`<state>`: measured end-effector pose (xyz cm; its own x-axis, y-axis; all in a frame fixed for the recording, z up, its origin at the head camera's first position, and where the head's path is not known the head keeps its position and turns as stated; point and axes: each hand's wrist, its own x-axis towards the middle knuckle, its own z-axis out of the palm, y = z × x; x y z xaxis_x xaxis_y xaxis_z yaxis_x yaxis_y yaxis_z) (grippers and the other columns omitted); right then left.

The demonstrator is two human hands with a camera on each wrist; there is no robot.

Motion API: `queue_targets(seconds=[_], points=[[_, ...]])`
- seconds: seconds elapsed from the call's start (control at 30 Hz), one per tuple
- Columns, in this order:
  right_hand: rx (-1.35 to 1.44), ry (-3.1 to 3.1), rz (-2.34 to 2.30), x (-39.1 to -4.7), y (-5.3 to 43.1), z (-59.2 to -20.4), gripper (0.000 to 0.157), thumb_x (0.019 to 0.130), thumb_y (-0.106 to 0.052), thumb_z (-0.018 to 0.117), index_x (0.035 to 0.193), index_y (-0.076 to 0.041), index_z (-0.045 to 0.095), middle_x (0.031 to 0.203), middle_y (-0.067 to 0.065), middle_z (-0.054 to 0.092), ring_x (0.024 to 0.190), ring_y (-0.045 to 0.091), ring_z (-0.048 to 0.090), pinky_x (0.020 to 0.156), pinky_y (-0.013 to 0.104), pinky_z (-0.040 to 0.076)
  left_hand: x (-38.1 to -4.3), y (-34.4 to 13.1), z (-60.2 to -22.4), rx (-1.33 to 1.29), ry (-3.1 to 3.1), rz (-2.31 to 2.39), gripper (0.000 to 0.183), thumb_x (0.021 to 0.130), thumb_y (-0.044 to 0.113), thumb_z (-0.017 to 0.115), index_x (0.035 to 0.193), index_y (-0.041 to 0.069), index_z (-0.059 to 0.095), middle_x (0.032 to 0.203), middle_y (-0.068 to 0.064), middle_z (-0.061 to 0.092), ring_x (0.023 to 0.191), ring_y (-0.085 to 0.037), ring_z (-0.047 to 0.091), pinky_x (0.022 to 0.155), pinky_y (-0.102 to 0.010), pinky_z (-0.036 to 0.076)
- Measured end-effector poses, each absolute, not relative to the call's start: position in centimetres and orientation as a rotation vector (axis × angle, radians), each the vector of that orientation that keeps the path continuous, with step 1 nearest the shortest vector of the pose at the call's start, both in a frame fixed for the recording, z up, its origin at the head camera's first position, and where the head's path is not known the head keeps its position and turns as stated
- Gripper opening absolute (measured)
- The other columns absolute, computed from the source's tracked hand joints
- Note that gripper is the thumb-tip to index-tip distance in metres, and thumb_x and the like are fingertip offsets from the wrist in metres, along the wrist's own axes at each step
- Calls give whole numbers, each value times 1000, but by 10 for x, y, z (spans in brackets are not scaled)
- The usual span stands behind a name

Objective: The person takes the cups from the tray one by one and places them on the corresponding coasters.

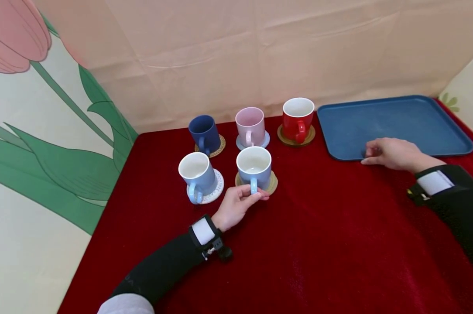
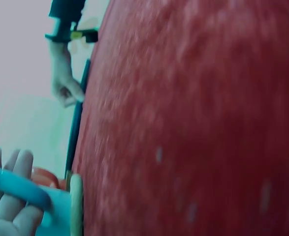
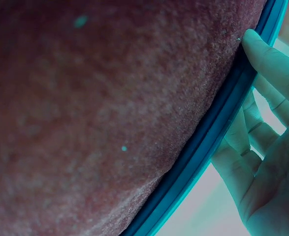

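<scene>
My left hand (image 1: 238,205) grips the handle of a light blue mug (image 1: 256,176) with a white inside. The mug stands on a woven tan coaster (image 1: 273,183); in the left wrist view the handle (image 2: 23,187) crosses in front of the fingers. On the right, my right hand (image 1: 393,153) is at the front rim of a blue tray (image 1: 401,124). Its thumb (image 3: 262,51) presses the outer side of the rim, and the curled fingers reach behind it.
Left of the held mug is another light blue mug (image 1: 199,176) on a white patterned coaster (image 1: 217,192). Behind stand a dark blue mug (image 1: 209,135), a pink mug (image 1: 252,126) and a red mug (image 1: 295,117), each on a coaster. A red cloth (image 1: 319,226) covers the table.
</scene>
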<state>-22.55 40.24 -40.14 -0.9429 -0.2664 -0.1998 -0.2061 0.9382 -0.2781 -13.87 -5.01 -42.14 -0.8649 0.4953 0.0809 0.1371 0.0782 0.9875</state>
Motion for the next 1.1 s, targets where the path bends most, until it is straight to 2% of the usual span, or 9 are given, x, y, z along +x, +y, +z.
queue_targets(seconds=[0.6, 1.1], points=[[-400, 2870, -381, -227, 400, -401, 20, 95, -21, 71, 82, -14, 57, 72, -1, 50, 66, 19, 44, 60, 36, 29, -130, -43, -422, 544, 2127, 1967, 25, 100, 4, 64, 118, -12, 69, 112, -24, 73, 109, -31, 70, 98, -29, 52], [-367, 2862, -366, -227, 404, -404, 21, 97, -25, 70, 83, -14, 58, 72, -1, 50, 66, 19, 44, 60, 36, 29, -130, -39, -424, 520, 2086, 2007, 23, 99, 2, 64, 117, -11, 69, 113, -25, 72, 109, -32, 71, 98, -31, 52]])
